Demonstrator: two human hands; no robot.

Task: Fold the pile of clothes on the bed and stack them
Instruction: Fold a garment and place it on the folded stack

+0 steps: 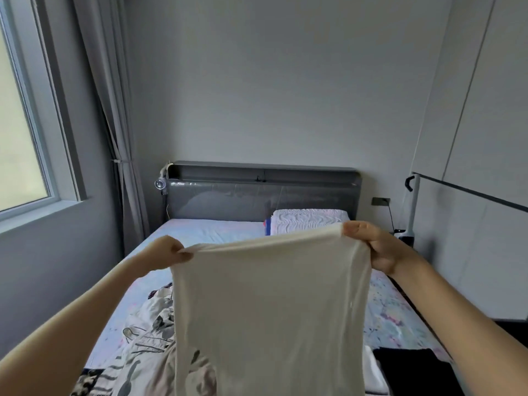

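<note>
I hold a cream white garment point(268, 310) up in the air over the bed point(211, 231), stretched wide by its top edge and hanging straight down. My left hand point(167, 251) pinches the top left corner. My right hand point(371, 247) grips the top right corner. Behind and below the garment, a heap of unfolded clothes with a grey leaf print point(145, 341) lies on the bed's left side. A folded black garment point(411, 367) on top of a white one point(374, 370) sits at the lower right of the bed.
A white pillow point(308, 220) lies against the grey headboard point(257, 195). A window point(20, 144) and a grey curtain point(114, 110) are on the left. A wardrobe wall point(480, 195) stands close on the right, with a stick vacuum point(411, 207) beside the bed.
</note>
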